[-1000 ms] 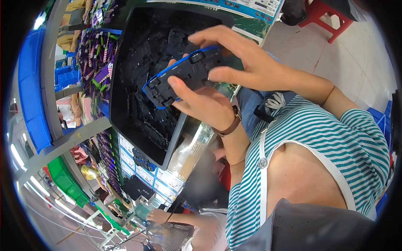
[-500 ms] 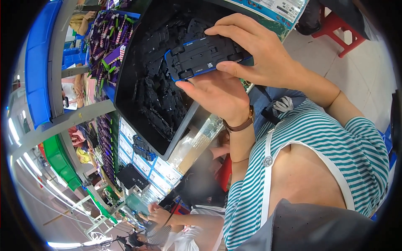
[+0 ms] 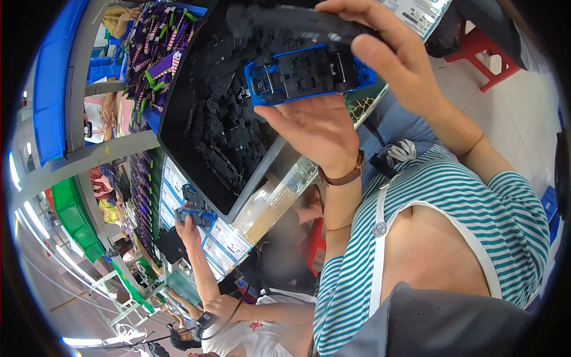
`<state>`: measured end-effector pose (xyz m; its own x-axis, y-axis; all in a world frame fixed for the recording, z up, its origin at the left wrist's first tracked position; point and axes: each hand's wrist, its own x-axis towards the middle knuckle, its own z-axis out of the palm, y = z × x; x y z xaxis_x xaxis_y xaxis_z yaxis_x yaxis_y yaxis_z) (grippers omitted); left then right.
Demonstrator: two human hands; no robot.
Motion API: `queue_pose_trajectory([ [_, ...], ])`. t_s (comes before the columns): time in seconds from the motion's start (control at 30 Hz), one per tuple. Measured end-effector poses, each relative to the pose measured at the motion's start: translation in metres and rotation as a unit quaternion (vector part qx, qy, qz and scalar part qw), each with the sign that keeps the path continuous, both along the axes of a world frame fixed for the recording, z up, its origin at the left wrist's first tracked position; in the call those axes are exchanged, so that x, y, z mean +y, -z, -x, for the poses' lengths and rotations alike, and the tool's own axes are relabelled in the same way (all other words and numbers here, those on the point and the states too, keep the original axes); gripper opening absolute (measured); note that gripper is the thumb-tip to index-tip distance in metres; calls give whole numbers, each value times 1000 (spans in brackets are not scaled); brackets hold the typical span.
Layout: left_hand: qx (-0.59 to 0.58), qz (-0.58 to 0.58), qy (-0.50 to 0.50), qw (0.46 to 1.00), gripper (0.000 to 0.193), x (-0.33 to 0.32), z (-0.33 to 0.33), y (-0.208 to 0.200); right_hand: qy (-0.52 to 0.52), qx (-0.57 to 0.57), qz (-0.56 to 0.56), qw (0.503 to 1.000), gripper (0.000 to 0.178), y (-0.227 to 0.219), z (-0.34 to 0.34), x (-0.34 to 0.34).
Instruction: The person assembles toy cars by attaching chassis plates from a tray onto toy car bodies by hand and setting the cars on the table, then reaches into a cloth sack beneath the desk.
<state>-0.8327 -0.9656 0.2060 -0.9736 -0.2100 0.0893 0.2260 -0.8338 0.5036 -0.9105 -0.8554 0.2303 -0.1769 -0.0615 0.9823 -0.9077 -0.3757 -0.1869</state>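
Note:
My left hand [image 3: 315,128], with a brown strap on its wrist, holds a blue toy car [image 3: 309,74] upside down over the black bin [image 3: 259,178]. Wheels, metal axles and the black inside of the car show. Thumb and fingers of my right hand [image 3: 395,50] grip a black car base plate [image 3: 291,22], smeared by motion, just above the car and apart from it. The fingers of my left hand under the car are hidden. Many black plastic parts [image 3: 226,131] lie heaped in the bin.
Purple, green and striped pieces [image 3: 157,65] fill a bin at upper left. A co-worker's hand [image 3: 189,229] holds another blue car [image 3: 193,215] near printed sheets [image 3: 226,244]. A grey rail [image 3: 107,152] crosses at left. A red stool [image 3: 491,65] stands at right.
The black base plate has come off the car in my right hand, baring the axles. My right hand has moved up and right. A co-worker's arm has reached in with a blue car.

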Motion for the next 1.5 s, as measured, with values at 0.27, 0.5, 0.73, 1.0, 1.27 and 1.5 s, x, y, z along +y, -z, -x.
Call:
queue_pose_trajectory([
  [0.27, -50, 110, -20, 993, 45, 4, -5, -8, -193, -42, 53, 979, 50, 43, 16, 19],
  [0.5, -27, 151, -82, 985, 47, 4, -3, -2, -26, -576, 35, 816, 45, 5, -53, 38],
  [0.73, -54, 158, -92, 982, 44, 7, 0, -1, -37, -587, 32, 808, 45, 6, -52, 49],
  [1.0, -67, 170, -122, 975, 38, 16, 1, -5, -26, -590, 29, 806, 47, 12, -56, 62],
  [1.27, -79, 145, -67, 984, 64, 11, -7, 0, -7, -575, 32, 818, 47, 13, -61, 65],
  [1.5, -88, 111, -68, 988, 31, 17, -3, -1, 73, -476, -8, 876, 47, 46, -50, 73],
])
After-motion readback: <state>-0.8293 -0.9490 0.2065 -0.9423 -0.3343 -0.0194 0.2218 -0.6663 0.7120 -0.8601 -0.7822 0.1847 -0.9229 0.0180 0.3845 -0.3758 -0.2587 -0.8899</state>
